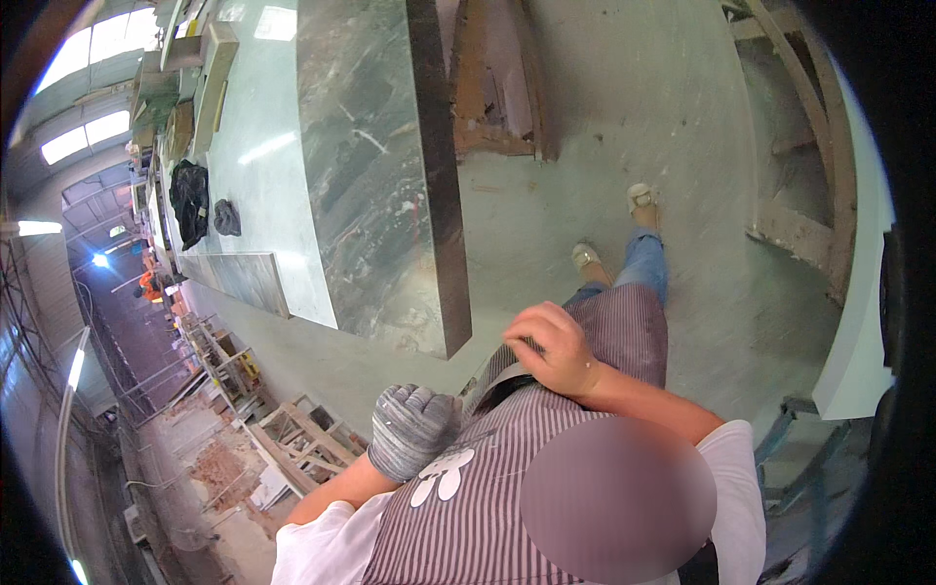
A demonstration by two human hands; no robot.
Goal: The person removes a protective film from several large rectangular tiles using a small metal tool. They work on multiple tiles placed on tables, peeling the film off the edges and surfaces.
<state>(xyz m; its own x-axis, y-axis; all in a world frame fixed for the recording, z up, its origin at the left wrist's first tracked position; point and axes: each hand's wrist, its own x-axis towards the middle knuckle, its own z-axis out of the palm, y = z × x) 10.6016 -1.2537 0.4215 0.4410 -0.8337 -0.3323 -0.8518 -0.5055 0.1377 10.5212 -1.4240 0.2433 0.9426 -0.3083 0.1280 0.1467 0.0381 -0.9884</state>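
Note:
My left hand [414, 431] wears a grey knitted glove and is closed in a fist at the left side of my striped apron [468, 497]. Whatever it may grip is hidden. Bare and without a glove, my right hand [554, 349] is held over the apron at waist height. Its fingers are curled in, and I cannot make out anything between them. Below the right hand, a dark opening [507, 387] like a pocket gapes in the apron. Just beyond both hands is the corner of a thick, dark, stone-patterned slab [375, 185]; neither hand touches it.
A pale surface [263, 166] adjoins the slab, with a black plastic bag [189, 203] on it. A smaller grey panel [239, 278] leans there. Wooden frames [795, 229] stand at the right, and a wooden crate [497, 127] lies ahead. Wooden pallets [302, 439] are stacked at the left.

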